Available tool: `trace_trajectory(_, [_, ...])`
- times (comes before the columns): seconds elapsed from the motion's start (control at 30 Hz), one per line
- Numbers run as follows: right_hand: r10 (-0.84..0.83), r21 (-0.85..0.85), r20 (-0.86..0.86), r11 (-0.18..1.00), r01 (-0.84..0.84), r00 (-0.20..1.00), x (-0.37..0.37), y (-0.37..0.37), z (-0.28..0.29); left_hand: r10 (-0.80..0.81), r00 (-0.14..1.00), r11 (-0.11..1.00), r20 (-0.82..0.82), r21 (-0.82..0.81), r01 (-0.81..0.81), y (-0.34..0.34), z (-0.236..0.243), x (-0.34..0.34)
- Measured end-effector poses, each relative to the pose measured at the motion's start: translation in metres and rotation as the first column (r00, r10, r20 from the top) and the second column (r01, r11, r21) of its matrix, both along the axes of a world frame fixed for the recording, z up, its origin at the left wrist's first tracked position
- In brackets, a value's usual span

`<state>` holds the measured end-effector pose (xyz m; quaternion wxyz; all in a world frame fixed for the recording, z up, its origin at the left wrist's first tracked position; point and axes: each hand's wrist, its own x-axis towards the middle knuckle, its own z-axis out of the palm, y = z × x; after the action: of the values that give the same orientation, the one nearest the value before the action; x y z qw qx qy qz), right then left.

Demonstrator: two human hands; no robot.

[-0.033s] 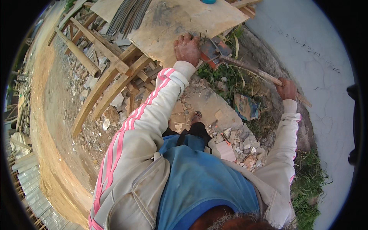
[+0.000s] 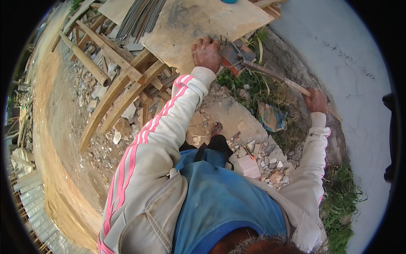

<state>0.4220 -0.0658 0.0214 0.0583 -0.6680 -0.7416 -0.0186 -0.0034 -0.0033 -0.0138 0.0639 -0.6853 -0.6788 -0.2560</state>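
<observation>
"Where was the left hand?"

"The left hand [image 2: 206,53] lay at the near edge of the table [image 2: 203,19], a stained sheet of plywood. Its fingers were bent and held close together; I couldn't tell whether they pinched anything beneath them."

"And the right hand?"

"The right hand [image 2: 315,100] was off to the right of the table, well apart from it, with its fingers wrapped around the long bar [image 2: 270,73]."

"How did that bar lie?"

"It slanted away from the table's near right edge. There one end met a reddish metal piece [image 2: 231,53], just beside the left hand; the other end stuck out past the right hand."

"Anything else up there?"

"A bundle of thin rods [image 2: 141,21] lay along the table's left side, and a blue object [image 2: 229,1] sat at its far edge, only partly in view."

"What about the ground around it?"

"Left of the table were a bamboo pole [image 2: 86,59] and a curved-looking timber beam [image 2: 99,106]. A grey wall [image 2: 338,51] stood to its right. On the table's near side lay a crumpled sack [image 2: 271,117], broken rubble [image 2: 277,175] and a pinkish slab [image 2: 249,167]."
</observation>
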Motion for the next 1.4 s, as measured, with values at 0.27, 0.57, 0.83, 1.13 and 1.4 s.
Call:
trace_trajectory(0.27, [-0.334, -0.011, -0.028, 0.943, 0.334, 0.942, -0.064, -0.116, -0.022, -0.024, 1.000, 1.000, -0.003, 0.017, 0.024, 0.002, -0.002, 0.001])
trace_trajectory(0.57, [-0.375, -0.038, -0.106, 0.927, 0.373, 0.921, -0.106, -0.140, -0.006, -0.178, 0.984, 0.984, -0.007, -0.028, 0.178, 0.011, 0.011, -0.008])
trace_trajectory(0.83, [-0.439, -0.025, -0.040, 0.899, 0.438, 0.898, -0.100, -0.138, -0.021, -0.452, 0.888, 0.882, -0.084, -0.196, 0.430, -0.007, -0.004, -0.031])
trace_trajectory(1.13, [-0.644, -0.095, -0.115, 0.765, 0.637, 0.757, -0.187, -0.189, -0.009, -0.485, 0.871, 0.867, -0.082, -0.171, 0.467, -0.004, -0.016, -0.029])
trace_trajectory(1.4, [-0.802, -0.134, -0.209, 0.590, 0.796, 0.560, -0.294, -0.218, -0.020, -0.479, 0.873, 0.863, -0.089, -0.229, 0.450, -0.003, -0.005, -0.027])
